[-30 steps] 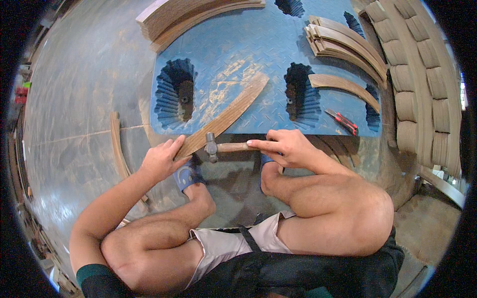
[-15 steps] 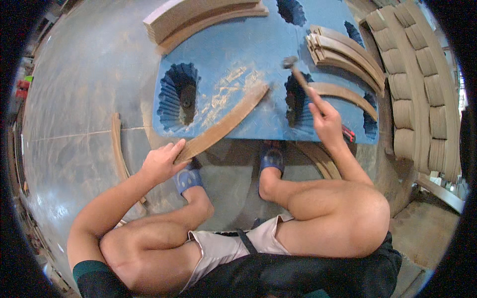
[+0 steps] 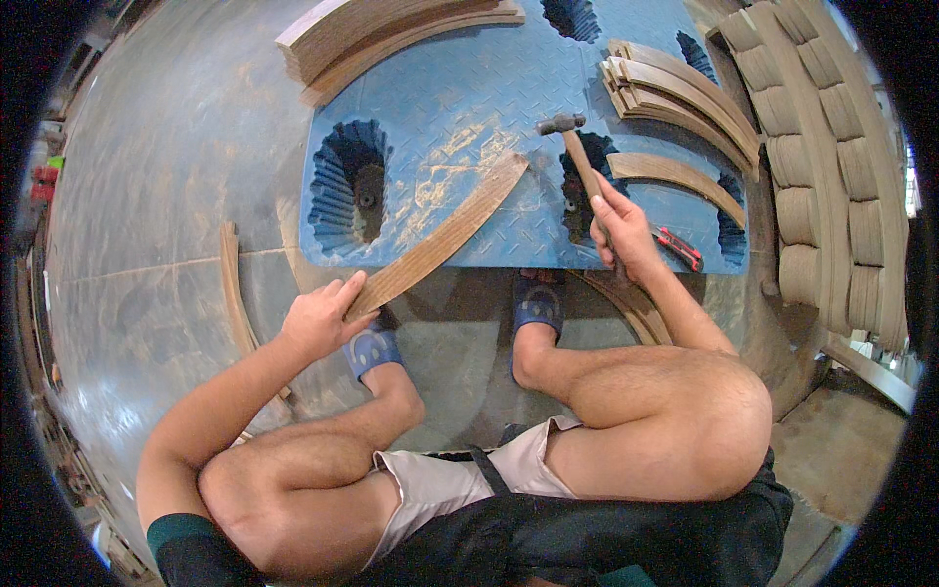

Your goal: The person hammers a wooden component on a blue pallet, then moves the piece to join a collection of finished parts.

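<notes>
My left hand (image 3: 330,315) is closed around the near end of a curved wooden slat (image 3: 445,236). The slat's far end reaches over the blue plastic pallet (image 3: 460,93), close to a patch of pale wood dust. In my right hand (image 3: 623,233) is a hammer (image 3: 579,157), gripped by its wooden handle. Its metal head is raised to the right of the slat's far end, apart from it. Just right of that hand, a red and black utility knife (image 3: 680,248) lies on the pallet. A single curved wooden piece (image 3: 677,180) rests beyond it.
Stacks of curved wooden pieces lie on the pallet at the far left (image 3: 391,44) and far right (image 3: 680,103). Long bundled wooden stacks (image 3: 822,176) stand right of the pallet. A thin curved strip (image 3: 235,284) lies on the floor at left. Deep ribbed holes (image 3: 350,191) open in the pallet.
The hammer has shifted left toward the slat's far end, its head now sideways. My right hand has moved slightly left and down, uncovering more of the utility knife. My left hand holds still.
</notes>
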`<state>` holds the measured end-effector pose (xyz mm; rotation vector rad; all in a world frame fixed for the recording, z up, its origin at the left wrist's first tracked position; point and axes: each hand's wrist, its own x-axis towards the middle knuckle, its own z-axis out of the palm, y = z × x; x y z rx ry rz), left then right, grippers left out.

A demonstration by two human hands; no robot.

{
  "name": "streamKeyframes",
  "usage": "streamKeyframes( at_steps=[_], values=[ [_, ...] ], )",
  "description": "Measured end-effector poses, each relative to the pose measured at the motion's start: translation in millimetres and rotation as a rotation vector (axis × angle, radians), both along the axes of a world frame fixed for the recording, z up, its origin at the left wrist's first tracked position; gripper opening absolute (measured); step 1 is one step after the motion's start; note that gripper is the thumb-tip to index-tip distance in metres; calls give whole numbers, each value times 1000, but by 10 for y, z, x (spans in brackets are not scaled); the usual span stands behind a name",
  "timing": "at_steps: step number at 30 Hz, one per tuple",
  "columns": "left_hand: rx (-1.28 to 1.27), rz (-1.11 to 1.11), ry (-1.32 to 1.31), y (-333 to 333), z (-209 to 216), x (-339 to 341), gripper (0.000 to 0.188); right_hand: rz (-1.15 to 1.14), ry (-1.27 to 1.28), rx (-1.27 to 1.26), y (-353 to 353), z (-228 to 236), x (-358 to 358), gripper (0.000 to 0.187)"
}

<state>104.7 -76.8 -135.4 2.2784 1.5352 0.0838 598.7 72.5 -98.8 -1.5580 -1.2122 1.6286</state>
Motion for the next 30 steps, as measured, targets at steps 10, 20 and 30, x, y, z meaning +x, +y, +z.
streamKeyframes(
  at_steps=[10, 20, 30],
  values=[
    [-38, -6, -2, 31, 1, 14, 75, 69, 40, -99, 20, -240, 145, 55],
    [-65, 11, 30, 43, 61, -35, 74, 647, -75, 207, -614, -218, -460, 54],
    [-42, 14, 2, 62, 47, 45, 73, 63, 83, -117, -98, -196, 118, 54]
  ],
)
